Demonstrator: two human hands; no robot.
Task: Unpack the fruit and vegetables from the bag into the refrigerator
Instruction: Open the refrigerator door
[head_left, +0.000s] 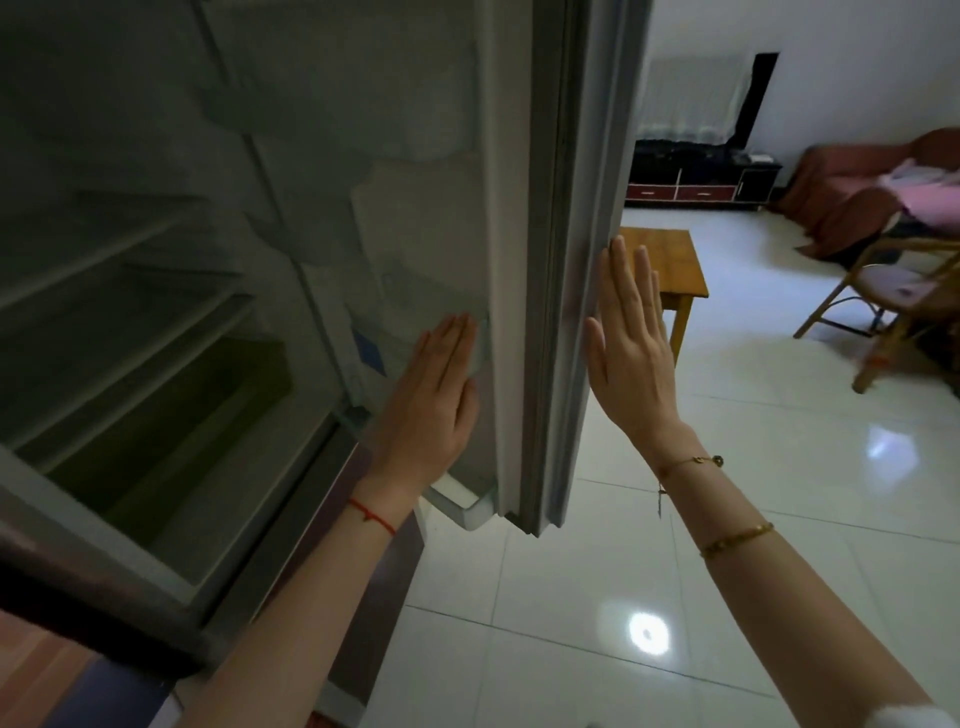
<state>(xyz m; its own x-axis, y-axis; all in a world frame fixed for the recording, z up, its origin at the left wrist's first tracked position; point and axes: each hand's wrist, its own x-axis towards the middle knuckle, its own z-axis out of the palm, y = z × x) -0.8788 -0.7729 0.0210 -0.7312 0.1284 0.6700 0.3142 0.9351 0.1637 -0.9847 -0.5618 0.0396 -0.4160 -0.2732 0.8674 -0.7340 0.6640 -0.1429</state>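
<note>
The refrigerator door (519, 260) stands open, edge-on in the middle of the view. My left hand (431, 400) lies flat against the door's inner side, by a clear door bin (457, 499). Flat on the door's outer face is my right hand (631, 343), fingers straight and together. Neither hand holds anything. The dim refrigerator interior (156, 338) at the left shows bare shelves (119, 306) and a drawer (171, 447) with something greenish in it. No bag, fruit or vegetables are in sight.
A small wooden table (670, 270) stands just beyond the door. Farther right are a rattan chair (904, 306), a brown-covered sofa (862, 192) and a dark TV cabinet (701, 176). Glossy white floor tiles (675, 597) spread below.
</note>
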